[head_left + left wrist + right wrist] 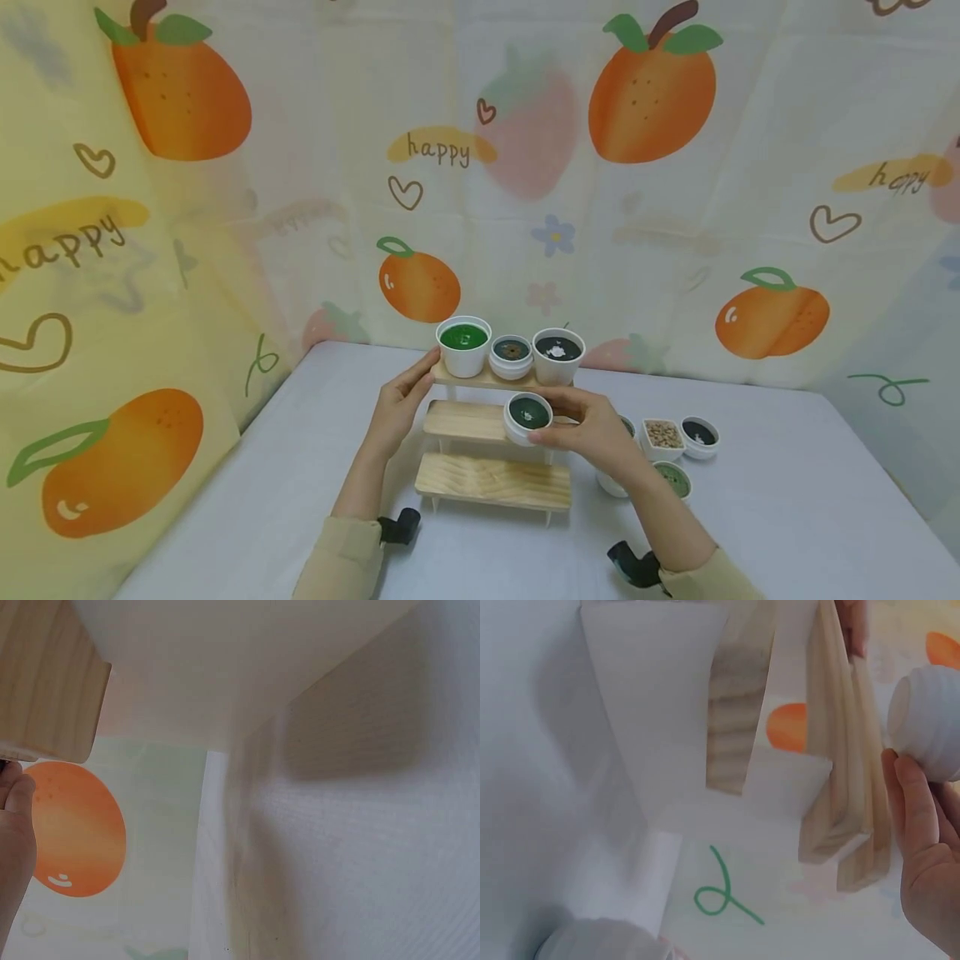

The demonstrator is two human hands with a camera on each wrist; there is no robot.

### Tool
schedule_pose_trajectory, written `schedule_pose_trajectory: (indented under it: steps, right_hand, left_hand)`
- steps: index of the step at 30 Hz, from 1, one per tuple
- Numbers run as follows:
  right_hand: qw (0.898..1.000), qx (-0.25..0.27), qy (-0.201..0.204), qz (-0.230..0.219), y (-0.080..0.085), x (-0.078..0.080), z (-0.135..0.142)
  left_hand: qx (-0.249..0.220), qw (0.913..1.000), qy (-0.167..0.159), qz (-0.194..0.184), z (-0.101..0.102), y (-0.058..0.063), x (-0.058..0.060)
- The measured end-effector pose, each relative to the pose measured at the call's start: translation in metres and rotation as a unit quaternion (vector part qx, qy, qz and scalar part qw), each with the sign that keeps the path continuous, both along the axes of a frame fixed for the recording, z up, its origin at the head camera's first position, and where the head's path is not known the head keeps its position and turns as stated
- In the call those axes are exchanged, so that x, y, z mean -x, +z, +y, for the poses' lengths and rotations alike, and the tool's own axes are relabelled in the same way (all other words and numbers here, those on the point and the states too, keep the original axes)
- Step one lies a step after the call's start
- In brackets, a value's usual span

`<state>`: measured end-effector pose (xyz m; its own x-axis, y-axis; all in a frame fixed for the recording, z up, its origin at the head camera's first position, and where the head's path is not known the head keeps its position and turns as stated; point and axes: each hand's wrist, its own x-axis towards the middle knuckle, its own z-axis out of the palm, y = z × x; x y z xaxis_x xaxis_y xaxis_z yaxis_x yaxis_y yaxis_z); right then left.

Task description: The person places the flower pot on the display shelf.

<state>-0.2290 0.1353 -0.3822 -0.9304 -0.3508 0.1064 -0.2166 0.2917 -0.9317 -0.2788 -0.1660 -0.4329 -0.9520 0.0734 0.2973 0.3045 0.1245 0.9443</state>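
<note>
My right hand pinches a small round white cup with dark green contents, held upright by the right part of the middle step of a three-step wooden display stand. The right wrist view shows the same ribbed cup from its lower side, thumb and fingers at its base. My left hand touches the left end of the stand's top step, fingers fairly straight. On that step stand a white cup of bright green, a smaller cup with a brown centre and a cup of dark contents with a white patch.
Right of the stand, on the white-covered table, are a square dish of beige granules, a dark-filled cup and a pale green cup. Another white cup is partly hidden behind my right forearm. A fruit-patterned cloth hangs behind.
</note>
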Motion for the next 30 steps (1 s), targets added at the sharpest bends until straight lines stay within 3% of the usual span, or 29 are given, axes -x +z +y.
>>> schedule_pose_trajectory:
  steps: [19, 30]
  right_hand:
    - [0.999, 0.014, -0.012, 0.031, -0.006, 0.01, -0.055]
    - [0.997, 0.017, -0.054, 0.045, -0.007, 0.01, -0.081]
  left_hand:
    - [-0.004, 1.0, 0.002, -0.004, 0.002, 0.001, -0.001]
    - [0.007, 0.9999, 0.004, -0.008, 0.0, 0.001, 0.0]
